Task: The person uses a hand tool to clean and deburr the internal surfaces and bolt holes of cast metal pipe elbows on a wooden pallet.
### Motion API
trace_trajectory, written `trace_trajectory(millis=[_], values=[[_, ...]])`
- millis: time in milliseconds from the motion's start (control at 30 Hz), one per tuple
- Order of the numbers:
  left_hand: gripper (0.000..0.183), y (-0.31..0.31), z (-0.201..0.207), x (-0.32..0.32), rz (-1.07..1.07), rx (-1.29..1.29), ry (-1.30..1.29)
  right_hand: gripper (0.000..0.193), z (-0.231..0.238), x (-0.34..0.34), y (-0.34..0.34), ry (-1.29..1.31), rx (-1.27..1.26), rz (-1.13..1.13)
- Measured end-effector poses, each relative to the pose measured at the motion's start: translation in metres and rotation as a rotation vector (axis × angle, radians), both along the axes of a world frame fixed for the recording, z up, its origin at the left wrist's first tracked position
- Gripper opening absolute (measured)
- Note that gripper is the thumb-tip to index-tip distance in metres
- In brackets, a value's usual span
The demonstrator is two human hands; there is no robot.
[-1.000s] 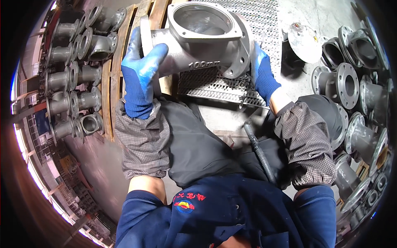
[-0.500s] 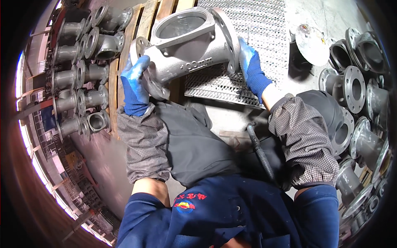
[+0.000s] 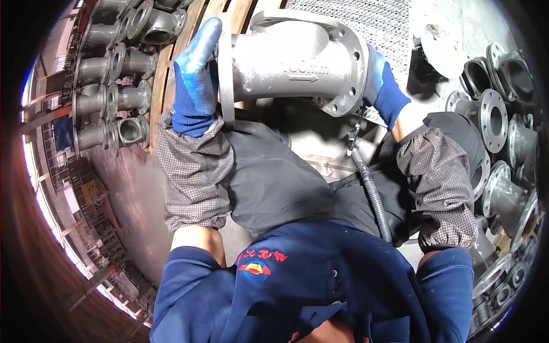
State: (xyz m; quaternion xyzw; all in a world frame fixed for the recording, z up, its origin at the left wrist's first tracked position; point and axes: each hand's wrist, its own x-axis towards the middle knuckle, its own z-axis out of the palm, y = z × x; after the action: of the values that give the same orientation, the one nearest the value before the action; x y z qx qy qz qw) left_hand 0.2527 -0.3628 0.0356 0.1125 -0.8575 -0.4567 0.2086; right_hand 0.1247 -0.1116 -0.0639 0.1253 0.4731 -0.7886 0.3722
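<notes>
A silver-grey flanged valve body (image 3: pixel 280 66) is held up between my two gloved hands, lying nearly level above my thighs. Raised markings and an arrow show on its side. Its wide top flange points away from me. My left hand (image 3: pixel 198 71), in a blue glove, is pressed against the outer face of the left end flange with the fingers stretched along it. At the other end, my right hand (image 3: pixel 380 80) grips the round flange with bolt holes; most of its fingers are hidden behind it.
A perforated metal surface (image 3: pixel 372 14) lies beyond the valve body, beside a wooden pallet (image 3: pixel 197 20). A ridged hose (image 3: pixel 372 197) runs over my lap. Rows of similar castings (image 3: pixel 94 70) stand left; more flanged castings (image 3: pixel 506 194) crowd the right, near a pale round disc (image 3: pixel 443 51).
The valve body has been rolled and levelled, so its large opening has turned away and its marked side faces me. Both hands have moved with it, my right hand toward the right.
</notes>
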Motion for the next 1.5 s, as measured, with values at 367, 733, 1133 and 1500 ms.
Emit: trace_trajectory(millis=[367,733,1133,1500], values=[[0.044,0.025,0.011,-0.03,-0.331,-0.778,0.078,0.021,-0.063,-0.052,0.02,0.6,0.326,0.117],[0.044,-0.002,-0.001,-0.086,-0.409,-0.893,0.334,0.039,-0.051,-0.015,0.001,0.33,0.132,-0.017],[0.068,-0.002,-0.026,-0.036,-0.035,0.228,0.013,0.043,-0.064,-0.028,-0.005,0.246,0.47,0.01],[0.042,0.041,0.01,-0.039,0.035,0.511,-0.03,0.027,-0.01,-0.014,0.05,0.437,0.498,0.189]])
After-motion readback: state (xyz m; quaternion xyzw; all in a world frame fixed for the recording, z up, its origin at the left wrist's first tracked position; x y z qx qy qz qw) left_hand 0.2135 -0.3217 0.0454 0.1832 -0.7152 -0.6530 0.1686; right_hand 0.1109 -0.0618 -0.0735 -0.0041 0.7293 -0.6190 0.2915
